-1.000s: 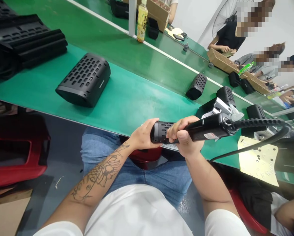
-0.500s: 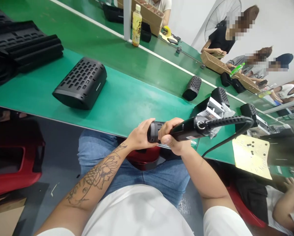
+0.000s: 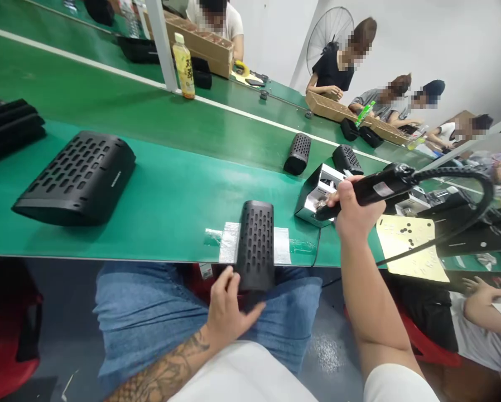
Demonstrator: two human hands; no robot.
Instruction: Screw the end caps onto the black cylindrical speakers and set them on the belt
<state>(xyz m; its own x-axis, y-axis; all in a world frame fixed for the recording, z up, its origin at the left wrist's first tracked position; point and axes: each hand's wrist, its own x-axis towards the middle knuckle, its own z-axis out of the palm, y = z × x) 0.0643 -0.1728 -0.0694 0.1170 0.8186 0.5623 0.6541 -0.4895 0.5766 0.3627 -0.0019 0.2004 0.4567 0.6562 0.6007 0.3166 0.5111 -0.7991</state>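
Note:
A small black perforated speaker (image 3: pixel 256 245) lies lengthwise across the near edge of the green table (image 3: pixel 170 212), on a patch of clear tape (image 3: pixel 229 241). My left hand (image 3: pixel 227 310) holds its near end, which overhangs my lap, with thumb and fingers loosely around it. My right hand (image 3: pixel 348 215) is closed on a black electric screwdriver (image 3: pixel 380 187), raised to the right of the speaker. Its tip points down toward a silver metal box (image 3: pixel 315 195), and a coiled cable (image 3: pixel 455 173) runs off its back end.
A large black perforated speaker (image 3: pixel 78 178) sits left. Two small speakers (image 3: pixel 297 153) (image 3: pixel 347 159) stand on the belt beyond. A yellow sheet with black dots (image 3: pixel 409 245) lies right. Black trays (image 3: pixel 8 125) are stacked far left; a bottle (image 3: pixel 184 66) stands behind. People work opposite and beside me (image 3: pixel 480 312).
The small speaker was held in both hands against the screwdriver; now it rests on the table edge. My right hand has carried the screwdriver up and right. The view has tilted upward.

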